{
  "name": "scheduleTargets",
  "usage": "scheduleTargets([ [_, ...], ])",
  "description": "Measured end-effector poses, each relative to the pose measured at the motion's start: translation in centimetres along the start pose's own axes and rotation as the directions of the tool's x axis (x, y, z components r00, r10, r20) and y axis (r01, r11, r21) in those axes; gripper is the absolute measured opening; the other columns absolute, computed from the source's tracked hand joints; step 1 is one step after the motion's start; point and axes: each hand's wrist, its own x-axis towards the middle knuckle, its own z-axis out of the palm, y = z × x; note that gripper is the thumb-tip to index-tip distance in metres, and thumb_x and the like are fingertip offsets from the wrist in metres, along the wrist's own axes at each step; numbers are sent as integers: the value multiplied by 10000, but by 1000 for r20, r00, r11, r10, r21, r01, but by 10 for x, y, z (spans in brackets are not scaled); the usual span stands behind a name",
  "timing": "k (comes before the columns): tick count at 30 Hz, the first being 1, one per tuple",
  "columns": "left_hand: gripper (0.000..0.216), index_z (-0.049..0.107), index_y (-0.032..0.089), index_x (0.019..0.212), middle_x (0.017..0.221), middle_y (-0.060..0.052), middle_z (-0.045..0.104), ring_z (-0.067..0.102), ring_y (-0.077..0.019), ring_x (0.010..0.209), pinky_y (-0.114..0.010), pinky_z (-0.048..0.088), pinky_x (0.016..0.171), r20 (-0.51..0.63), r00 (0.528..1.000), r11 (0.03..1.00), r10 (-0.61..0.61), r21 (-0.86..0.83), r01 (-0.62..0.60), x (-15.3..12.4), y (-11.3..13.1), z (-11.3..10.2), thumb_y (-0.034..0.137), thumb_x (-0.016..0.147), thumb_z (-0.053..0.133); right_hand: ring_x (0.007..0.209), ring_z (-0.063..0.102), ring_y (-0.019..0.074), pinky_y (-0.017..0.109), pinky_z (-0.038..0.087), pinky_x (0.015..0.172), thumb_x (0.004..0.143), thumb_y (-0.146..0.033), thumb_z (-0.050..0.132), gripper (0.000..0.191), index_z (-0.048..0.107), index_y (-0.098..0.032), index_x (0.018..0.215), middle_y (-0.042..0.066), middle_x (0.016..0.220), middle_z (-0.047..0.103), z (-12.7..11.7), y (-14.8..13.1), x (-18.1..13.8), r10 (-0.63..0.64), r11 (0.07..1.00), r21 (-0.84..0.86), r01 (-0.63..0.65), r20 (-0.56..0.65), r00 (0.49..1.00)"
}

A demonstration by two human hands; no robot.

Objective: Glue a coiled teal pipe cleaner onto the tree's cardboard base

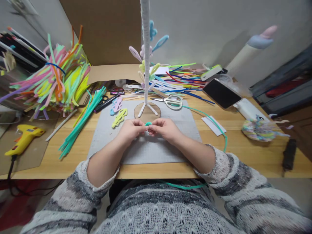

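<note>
Over the grey mat (156, 152), my left hand (133, 130) and my right hand (165, 129) meet, both closed in a pinch. Between their fingertips is a small green pipe cleaner coil (148, 124); the fingers hide part of it. Just beyond stands a white wrapped stem (146, 58) with its split foot on a round wooden base (138, 111). Pastel loops and flowers (159, 44) show around the stem. To the left on the mat lie yellow pipe cleaner shapes (119, 118) and pink and blue ones (116, 105).
White-handled scissors (174, 101) lie behind the mat. Green pipe cleaners (84, 122) and a yellow glue gun (23, 138) are at left, near a big pipe cleaner bundle (56, 78). A phone (221, 93), a white card (214, 125) and a scrunchie (257, 130) lie at right.
</note>
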Motion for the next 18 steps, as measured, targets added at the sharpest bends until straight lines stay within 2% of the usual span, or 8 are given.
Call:
scheduleTargets([
  [2,260,578,157,619,505,26,544,367,-66,427,-220,245,443,-14,999,997,38,65,-37,-1,0,1,363,583,732,526,592,98,237,489,546,653,-401,767,287,612,-161,677,-13,581,645,1,0,-1,-33,997,-65,30,-46,998],
  [5,255,590,161,647,546,22,556,428,-92,485,-227,293,479,-40,986,970,163,189,-153,-1,0,2,385,636,711,505,584,98,228,468,511,667,-413,753,288,600,-169,663,-22,560,627,1,0,-2,-118,984,-148,101,-108,987],
  [8,207,640,162,717,653,-1,612,503,-121,582,-241,360,547,-65,941,892,332,345,-291,0,1,1,358,681,699,495,587,98,231,483,497,627,-471,771,352,586,-175,674,-26,562,624,1,-2,-1,-97,995,-40,93,-118,988],
  [11,147,661,170,778,752,-24,650,547,-140,675,-252,404,616,-43,882,801,469,442,-404,-1,3,1,310,733,666,484,582,89,231,497,490,566,-513,800,421,581,-174,686,-26,579,629,-1,-3,1,-49,993,97,60,-117,992],
  [14,132,646,177,772,761,-33,644,557,-150,714,-252,408,627,-13,859,770,512,449,-453,-2,5,0,309,763,640,483,580,84,224,496,487,539,-520,819,450,584,-167,690,-28,582,628,-2,-3,2,-28,987,157,43,-97,995],
  [18,135,632,174,738,745,-32,634,555,-150,713,-258,408,644,13,854,798,521,350,-491,0,5,-2,308,758,641,475,576,79,210,479,471,529,-501,837,450,588,-158,681,-32,567,625,-2,-4,1,-13,982,187,23,-52,999],
])
